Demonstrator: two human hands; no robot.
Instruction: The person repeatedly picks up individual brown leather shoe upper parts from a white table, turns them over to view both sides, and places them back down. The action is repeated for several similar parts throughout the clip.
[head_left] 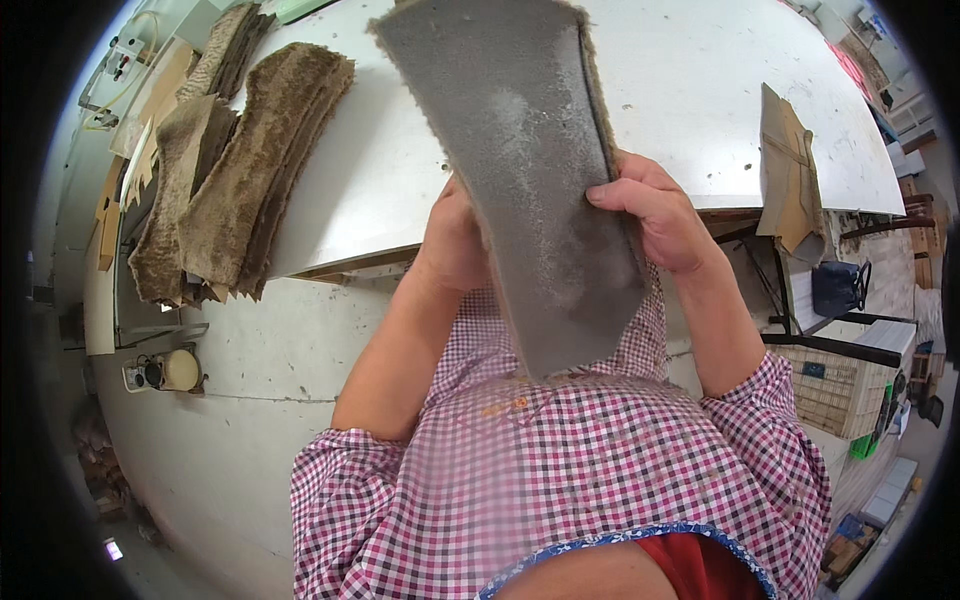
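A: We've got the grey-backed fur panel [520,190] lifted off the white table [700,90] and held up in front of our chest, backing side toward us, brown pile just showing along its edges

B: Right hand [655,215] is closed on the right edge, thumb across the backing. Left hand [450,240] grips the left edge lower down, though most of its fingers are behind the cloth, so we can't tell how firmly they pinch

A: That's our worry. If the left grip is shallow, the panel could slip and swing from the right hand alone, twisting or creasing the long upper part that stands free above both hands

B: And that top end leans out over the table. If we tilt it further, it may flop forward under its own weight

A: The stack of brown fur pieces [240,170] lies well to our left, partly over the table edge. A careless sweep of the panel that way could drag some off

B: The tan cut pieces [790,175] at the right edge look just as easy to knock
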